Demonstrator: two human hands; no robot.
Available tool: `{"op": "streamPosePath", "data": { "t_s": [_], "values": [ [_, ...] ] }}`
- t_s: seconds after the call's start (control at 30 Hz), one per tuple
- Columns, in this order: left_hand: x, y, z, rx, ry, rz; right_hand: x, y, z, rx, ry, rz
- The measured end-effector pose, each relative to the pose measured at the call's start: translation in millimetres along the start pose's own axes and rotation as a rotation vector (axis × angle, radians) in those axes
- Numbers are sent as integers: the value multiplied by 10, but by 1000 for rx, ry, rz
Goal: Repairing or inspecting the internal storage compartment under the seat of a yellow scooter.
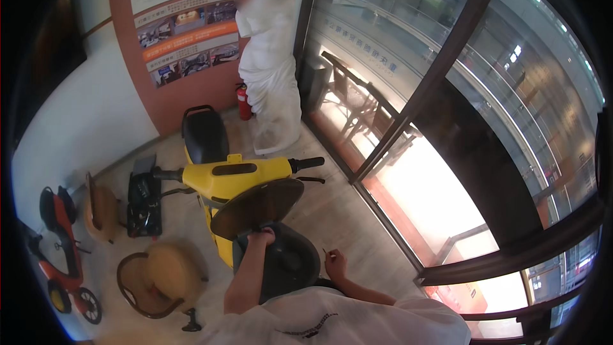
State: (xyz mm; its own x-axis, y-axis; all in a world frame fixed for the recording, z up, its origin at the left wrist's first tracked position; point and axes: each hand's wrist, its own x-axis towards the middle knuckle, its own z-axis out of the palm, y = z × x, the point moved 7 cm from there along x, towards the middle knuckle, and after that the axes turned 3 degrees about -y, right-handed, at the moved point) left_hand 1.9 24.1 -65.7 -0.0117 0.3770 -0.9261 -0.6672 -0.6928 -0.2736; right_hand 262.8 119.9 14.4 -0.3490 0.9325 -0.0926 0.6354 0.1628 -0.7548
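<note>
A yellow electric scooter [227,179] stands in front of me, its handlebar turned toward me. Below the handlebar is a dark oval front panel [255,209], and under that a black rounded part [294,259], perhaps the front fender. My left hand [262,236] reaches in at the panel's lower edge with curled fingers. Their tips are hidden, so what they grip cannot be made out. To the right of the black part, my right hand [336,264] is closed, apart from the scooter. A small thin dark object [325,252] sticks out of its fingers, too small to name.
Tan chairs [163,275] stand on the left, beside an open black toolbox [144,201] and a small red scooter [64,249]. Behind the yellow scooter are a white statue [271,64] and a fire extinguisher [244,102]. Dark-framed glass [389,128] lines the right.
</note>
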Motion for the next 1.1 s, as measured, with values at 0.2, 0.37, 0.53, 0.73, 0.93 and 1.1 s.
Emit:
{"op": "streamPosePath", "data": {
  "t_s": [0.2, 0.37, 0.53, 0.73, 0.93, 1.1],
  "values": [
    [-139, -66, -104, -39, 58, -21, -50, 3, -76, -33, 77, -20],
    [-509, -166, 17, 0, 90, -15, -35, -20, -107, -22, 108, -28],
    [-319, -40, -7, 102, 13, -9, -22, 50, -46, -30, 105, -19],
    [-198, -67, 21, 127, -34, -82, -45, -3, -69, -54, 114, -52],
    [-150, -28, 2, 62, -27, -82, -56, -35, -41, -38, 110, -75],
    [-61, -59, -10, 32, -95, -165, -79, -31, -3, -66, 105, -114]
  ]
}}
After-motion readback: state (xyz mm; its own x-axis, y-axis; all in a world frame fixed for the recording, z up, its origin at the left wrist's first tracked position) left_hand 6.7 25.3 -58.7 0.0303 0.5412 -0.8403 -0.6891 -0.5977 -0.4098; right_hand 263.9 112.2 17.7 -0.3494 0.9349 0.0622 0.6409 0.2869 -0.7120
